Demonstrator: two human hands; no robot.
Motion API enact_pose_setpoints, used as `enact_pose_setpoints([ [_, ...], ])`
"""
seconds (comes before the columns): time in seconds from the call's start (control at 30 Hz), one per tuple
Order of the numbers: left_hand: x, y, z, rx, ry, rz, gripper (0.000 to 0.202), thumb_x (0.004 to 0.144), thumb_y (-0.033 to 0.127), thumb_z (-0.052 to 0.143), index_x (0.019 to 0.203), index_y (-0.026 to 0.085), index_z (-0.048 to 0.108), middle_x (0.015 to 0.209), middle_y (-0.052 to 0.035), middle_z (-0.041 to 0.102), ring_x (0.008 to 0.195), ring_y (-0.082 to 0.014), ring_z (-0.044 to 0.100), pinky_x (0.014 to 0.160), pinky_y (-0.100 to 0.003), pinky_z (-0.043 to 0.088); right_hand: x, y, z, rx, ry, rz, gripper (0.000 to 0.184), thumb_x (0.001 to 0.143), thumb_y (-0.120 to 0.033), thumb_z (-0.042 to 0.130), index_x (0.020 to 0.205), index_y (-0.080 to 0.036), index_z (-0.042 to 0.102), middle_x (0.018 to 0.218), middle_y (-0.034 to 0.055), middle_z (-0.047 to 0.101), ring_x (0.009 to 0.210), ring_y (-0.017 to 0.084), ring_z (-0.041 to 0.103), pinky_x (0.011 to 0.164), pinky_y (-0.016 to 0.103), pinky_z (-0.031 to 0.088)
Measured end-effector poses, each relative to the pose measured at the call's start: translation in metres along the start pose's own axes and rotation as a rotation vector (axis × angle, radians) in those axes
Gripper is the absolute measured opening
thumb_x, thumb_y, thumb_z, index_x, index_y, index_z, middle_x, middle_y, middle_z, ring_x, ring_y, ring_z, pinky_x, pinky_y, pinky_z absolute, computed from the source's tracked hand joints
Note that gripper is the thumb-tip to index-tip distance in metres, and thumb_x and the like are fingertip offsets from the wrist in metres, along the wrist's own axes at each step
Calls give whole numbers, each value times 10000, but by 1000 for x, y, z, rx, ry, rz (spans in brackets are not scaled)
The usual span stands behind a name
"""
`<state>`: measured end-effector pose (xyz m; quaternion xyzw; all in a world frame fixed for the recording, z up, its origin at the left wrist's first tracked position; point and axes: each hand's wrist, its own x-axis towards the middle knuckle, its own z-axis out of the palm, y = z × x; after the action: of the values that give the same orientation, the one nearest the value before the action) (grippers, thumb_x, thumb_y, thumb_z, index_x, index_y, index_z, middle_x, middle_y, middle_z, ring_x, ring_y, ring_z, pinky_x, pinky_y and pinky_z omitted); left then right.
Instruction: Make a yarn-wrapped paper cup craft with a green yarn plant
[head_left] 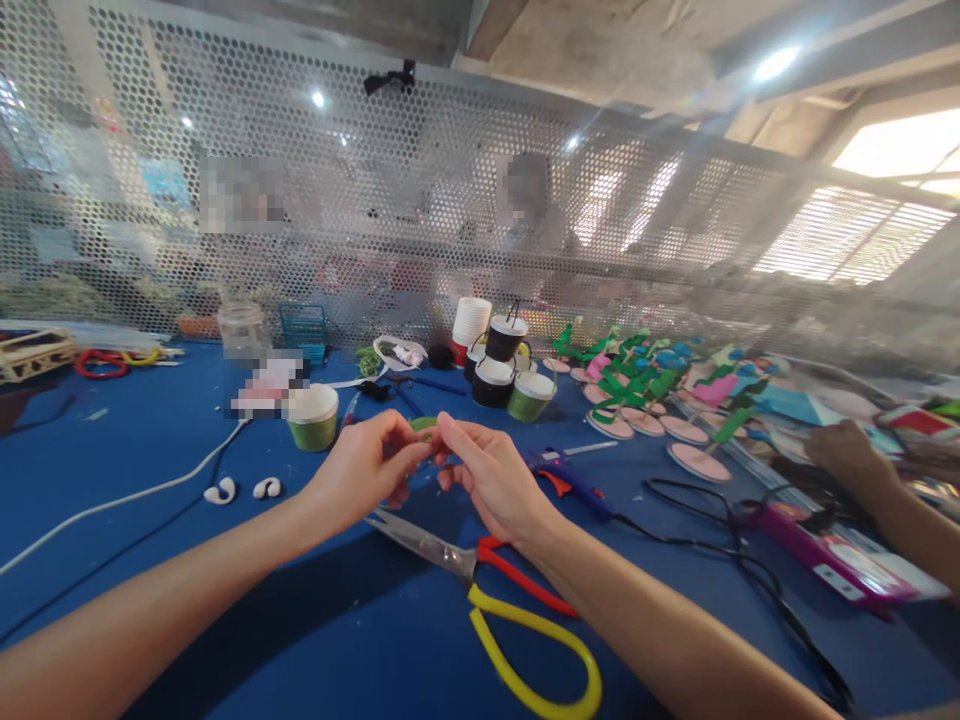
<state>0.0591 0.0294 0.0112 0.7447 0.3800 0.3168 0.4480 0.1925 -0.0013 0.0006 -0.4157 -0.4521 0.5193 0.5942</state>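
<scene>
My left hand [367, 462] and my right hand [495, 478] meet above the middle of the blue table. Fingers of both are pinched on a thin green strip [424, 424], partly hidden behind them; its kind I cannot make out. Beneath my hands lie large scissors [431, 546], blades to the left, with one red and one yellow handle. A blue glue gun [581, 490] with an orange trigger rests just right of my right hand. Left of my left hand stands a small white cup with a green wrapped side [313, 430].
Small handled buckets [493, 384] and stacked paper cups [471, 322] stand at the back. Green craft plants on pink discs [699, 461] crowd the right, near a purple power strip [832, 560] and another person's hand [851, 458]. White earbuds [221, 491] lie left. A perforated metal screen [420, 200] rises behind.
</scene>
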Motion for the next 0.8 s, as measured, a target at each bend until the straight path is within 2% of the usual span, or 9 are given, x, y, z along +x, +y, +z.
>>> enact_pose_setpoints([
  [0.1, 1, 1, -2, 12, -72, -27, 267, 733, 361, 490, 561, 160, 459, 428, 35, 493, 357, -81, 453, 362, -186, 344, 0, 0, 0, 2, -15, 0, 299, 680, -428, 574, 669, -143, 664, 575, 4, 531, 549, 84, 436, 412, 189, 345],
  [0.2, 1, 3, -4, 26, -38, 6, 257, 719, 343, 516, 547, 154, 485, 449, 39, 488, 362, -59, 396, 370, -180, 298, 0, 0, 0, 14, -16, 0, 281, 675, -418, 585, 678, -149, 665, 596, 9, 550, 551, 85, 432, 415, 189, 347],
  [0.33, 3, 5, -5, 33, 31, 64, 222, 716, 302, 530, 557, 148, 523, 497, 33, 492, 463, -66, 397, 453, -184, 302, -1, -2, 0, 42, -21, -8, 311, 678, -442, 568, 665, -147, 665, 617, 26, 562, 579, 97, 422, 419, 192, 342],
  [0.43, 4, 6, -3, -20, 17, 48, 236, 748, 330, 477, 612, 149, 545, 566, 22, 497, 530, -79, 409, 499, -195, 310, -2, -5, -1, 56, -11, -15, 326, 674, -455, 564, 657, -145, 664, 644, 36, 574, 599, 104, 421, 428, 193, 340],
  [0.53, 4, 7, -4, -58, -20, 18, 247, 763, 352, 449, 667, 148, 551, 566, 33, 452, 519, -72, 367, 480, -194, 277, -1, -7, -2, 50, 2, -18, 353, 673, -475, 555, 667, -139, 665, 647, 43, 577, 597, 106, 422, 428, 194, 333],
  [0.63, 3, 7, -5, -65, -10, 9, 232, 751, 351, 474, 677, 142, 541, 524, 56, 379, 484, -58, 295, 447, -189, 224, 0, -6, -2, 39, 13, -26, 381, 668, -495, 550, 693, -134, 669, 671, 52, 578, 603, 109, 422, 428, 197, 332],
  [0.8, 2, 5, -5, -112, -15, -5, 193, 738, 323, 501, 678, 140, 516, 531, 54, 406, 471, -50, 308, 437, -185, 244, 0, -5, -2, 32, 4, -30, 441, 674, -544, 511, 725, -139, 679, 701, 60, 577, 620, 111, 427, 436, 201, 336],
])
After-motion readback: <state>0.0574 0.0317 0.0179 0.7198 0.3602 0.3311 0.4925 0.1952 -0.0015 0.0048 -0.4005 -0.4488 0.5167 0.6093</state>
